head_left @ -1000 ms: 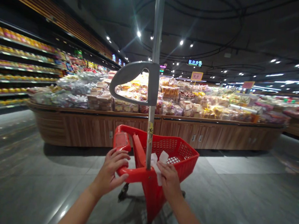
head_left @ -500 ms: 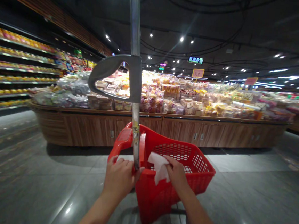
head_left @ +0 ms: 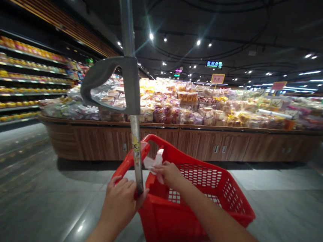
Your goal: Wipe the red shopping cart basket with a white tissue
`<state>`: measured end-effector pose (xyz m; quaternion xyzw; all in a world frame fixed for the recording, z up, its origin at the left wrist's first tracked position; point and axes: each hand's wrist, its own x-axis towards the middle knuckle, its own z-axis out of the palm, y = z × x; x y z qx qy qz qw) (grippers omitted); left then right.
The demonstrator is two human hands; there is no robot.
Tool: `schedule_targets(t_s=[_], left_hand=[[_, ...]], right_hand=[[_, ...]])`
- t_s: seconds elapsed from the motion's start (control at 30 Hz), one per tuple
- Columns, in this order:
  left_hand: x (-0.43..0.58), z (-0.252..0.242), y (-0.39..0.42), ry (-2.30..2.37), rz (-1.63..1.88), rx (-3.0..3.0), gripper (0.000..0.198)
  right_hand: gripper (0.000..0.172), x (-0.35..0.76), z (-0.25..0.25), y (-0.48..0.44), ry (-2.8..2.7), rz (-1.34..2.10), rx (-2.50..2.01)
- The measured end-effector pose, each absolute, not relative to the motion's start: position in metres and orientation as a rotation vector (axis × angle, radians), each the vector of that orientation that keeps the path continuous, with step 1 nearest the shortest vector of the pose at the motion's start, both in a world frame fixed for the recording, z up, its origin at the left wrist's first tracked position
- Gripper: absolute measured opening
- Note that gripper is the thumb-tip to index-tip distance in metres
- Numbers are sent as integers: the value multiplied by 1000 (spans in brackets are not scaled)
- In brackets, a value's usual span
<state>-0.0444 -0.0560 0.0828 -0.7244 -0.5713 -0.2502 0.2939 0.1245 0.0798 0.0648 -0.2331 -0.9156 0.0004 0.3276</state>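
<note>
The red cart (head_left: 198, 222) stands on the floor (head_left: 66, 203), before the wooden bench (head_left: 199, 143) that bears packs (head_left: 165, 102) of food, and apart from its front edge. The left hand (head_left: 122, 200) rests at the near corner of the cart's handle (head_left: 122, 167); its grip is mostly closed, the fingers curled over the bar and the thumb beside the foot of the metal pole (head_left: 138, 156), though the underside is hidden. The right hand (head_left: 170, 175) reaches across the basket's near edge to its handle end, its grip pinched closed on a white tissue (head_left: 159, 156). The tissue is at the upper edge of that end, beside the handle; whether it touches the plastic there I cannot tell. The work looks to be in mid-course, I judge: the tissue is in use and not laid down, both hands are busy at the handle end, and the basket's far end is out of their reach. How much is done or left cannot be told from the cart's surface. The cart's long axis runs across the view, handle to the left, front edge to the right. The tissue is crumpled, with no clear long axis; one end points up, another towards the handle. The pole leans, its top to the left, with a grey loop (head_left: 133, 86) standing out leftward.
</note>
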Motion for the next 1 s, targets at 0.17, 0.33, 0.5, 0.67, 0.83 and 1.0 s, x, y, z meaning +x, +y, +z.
schedule_targets(t_s=[0.17, 0.33, 0.5, 0.67, 0.83, 1.0], left_hand=[[-50, 80, -55, -1489, -670, -1920, 23], [-49, 80, -57, -1485, -707, -1928, 26], [-48, 80, -58, -1479, -753, -1904, 25], [-50, 79, -58, -1494, -743, -1920, 23], [-51, 78, -59, -1478, -717, -1927, 23], [-55, 74, -58, -1473, -672, -1960, 19]], right_hand=[[44, 123, 63, 84, -2426, 21, -592], [43, 122, 68, 80, -2654, 66, -726], [46, 123, 75, 100, -2661, 27, -996], [45, 120, 66, 112, -2739, 129, -763], [44, 111, 71, 167, -2584, 213, -1004], [44, 102, 67, 189, -2468, 300, -1018]])
